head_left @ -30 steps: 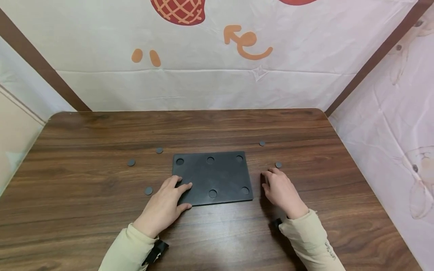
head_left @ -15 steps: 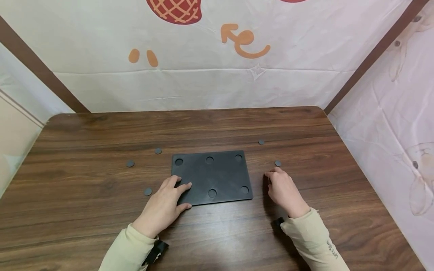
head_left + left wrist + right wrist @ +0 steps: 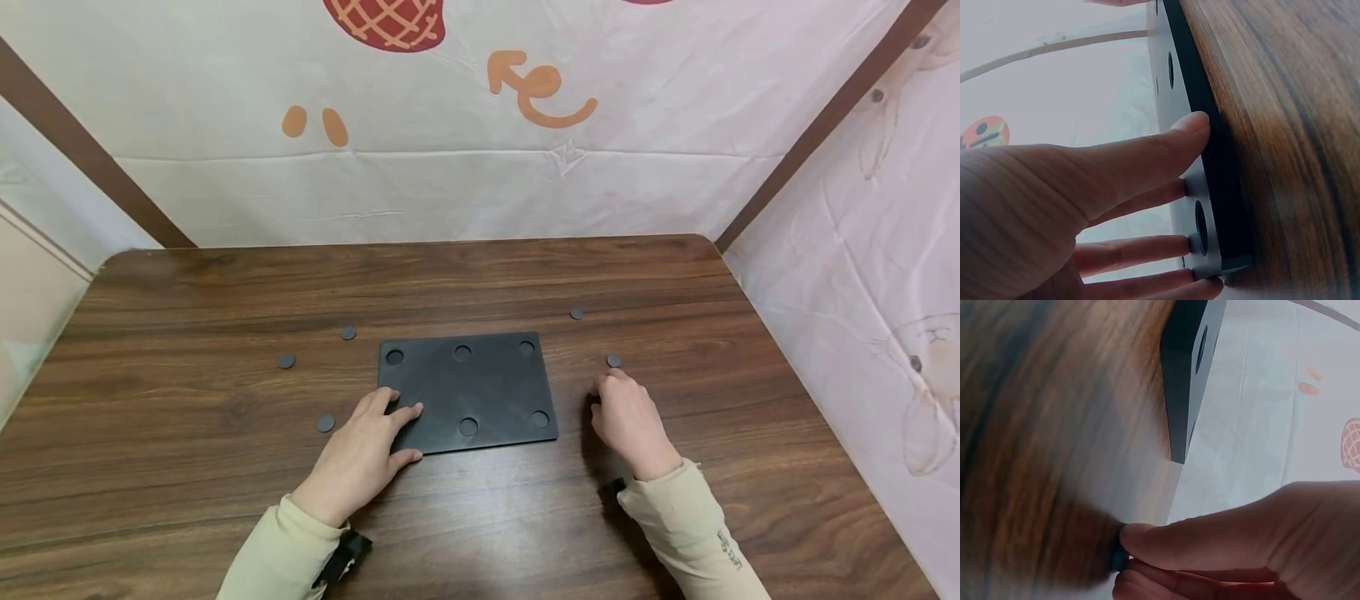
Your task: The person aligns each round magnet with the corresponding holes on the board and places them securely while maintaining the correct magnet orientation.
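A flat dark grey board (image 3: 476, 383) with several round recesses lies in the middle of the table. My left hand (image 3: 352, 458) rests on its near left corner with fairly straight, spread fingers. In the left wrist view the thumb (image 3: 1191, 128) lies against the board's front edge and the fingertips touch its top. To the board's right, my right hand (image 3: 630, 425) is low over the table. The right wrist view shows its thumb and fingers pinching a small dark disc (image 3: 1119, 553), which the hand hides in the head view. Just past the knuckles lies another grey disc (image 3: 613, 360).
One more disc (image 3: 577, 313) lies beyond the board's far right corner. On the left side are three others: a far disc (image 3: 348, 332), an outer disc (image 3: 286, 361) and a disc (image 3: 325, 423) near my left hand. A white printed curtain (image 3: 450, 192) hangs behind the wood-grain table (image 3: 187, 483).
My right hand has moved slightly right, away from the board, and its fingers have drawn together. The left hand stays on the board. The whole head view has shifted slightly.
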A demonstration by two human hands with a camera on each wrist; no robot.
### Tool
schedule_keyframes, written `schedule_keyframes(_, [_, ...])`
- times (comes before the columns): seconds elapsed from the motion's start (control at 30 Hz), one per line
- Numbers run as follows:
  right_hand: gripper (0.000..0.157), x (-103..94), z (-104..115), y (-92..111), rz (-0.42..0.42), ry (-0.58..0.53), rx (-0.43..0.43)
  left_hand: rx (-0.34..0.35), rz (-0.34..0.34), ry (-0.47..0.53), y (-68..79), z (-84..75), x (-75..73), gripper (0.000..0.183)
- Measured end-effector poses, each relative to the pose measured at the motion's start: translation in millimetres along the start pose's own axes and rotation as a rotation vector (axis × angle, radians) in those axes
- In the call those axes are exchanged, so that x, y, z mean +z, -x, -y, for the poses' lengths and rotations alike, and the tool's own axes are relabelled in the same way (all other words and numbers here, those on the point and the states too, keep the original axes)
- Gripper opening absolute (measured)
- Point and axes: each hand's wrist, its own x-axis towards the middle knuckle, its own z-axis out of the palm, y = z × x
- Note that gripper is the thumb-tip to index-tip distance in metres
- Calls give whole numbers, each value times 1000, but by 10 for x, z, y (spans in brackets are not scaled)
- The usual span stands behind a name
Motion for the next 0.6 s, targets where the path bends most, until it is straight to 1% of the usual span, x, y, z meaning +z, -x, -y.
schedule_keyframes(0.2, [9,-13,-9,1,14,17,23,-6,1,-2,7,-5,-3,51])
schedule_keyframes(0.37, [14,-29,-8,-3,12,26,24,-7,-6,-1,7,-10,-1,50])
schedule_keyframes(0.6, [15,-33,-10,-15,22,21,31,-12,-4,3,5,-12,-4,50])
